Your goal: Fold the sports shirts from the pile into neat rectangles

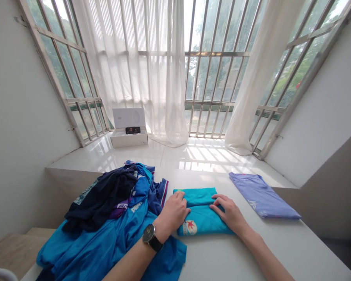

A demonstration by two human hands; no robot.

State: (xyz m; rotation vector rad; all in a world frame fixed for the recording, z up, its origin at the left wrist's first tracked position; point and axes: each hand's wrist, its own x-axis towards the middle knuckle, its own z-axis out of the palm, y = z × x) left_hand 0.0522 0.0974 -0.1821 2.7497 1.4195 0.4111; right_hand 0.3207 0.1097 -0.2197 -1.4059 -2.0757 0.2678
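A turquoise T-shirt (204,218), folded into a compact rectangle, lies on the white table in front of me. Its printed badge with a red star shape faces up near the lower left. My left hand (175,208) has its fingers curled onto the shirt's left side, and a black watch (152,237) is on that wrist. At the shirt's right side, my right hand (226,210) holds the cloth near the fold between thumb and bent fingers. Some fingertips are hidden, so how firmly each hand grips is unclear.
A heap of blue clothes (105,246) with a dark garment (105,197) on top lies left, partly under my left forearm. A folded lavender shirt (261,195) lies right. An open white box (129,139) stands on the sill (163,156), before sheer curtains (134,78) and barred windows.
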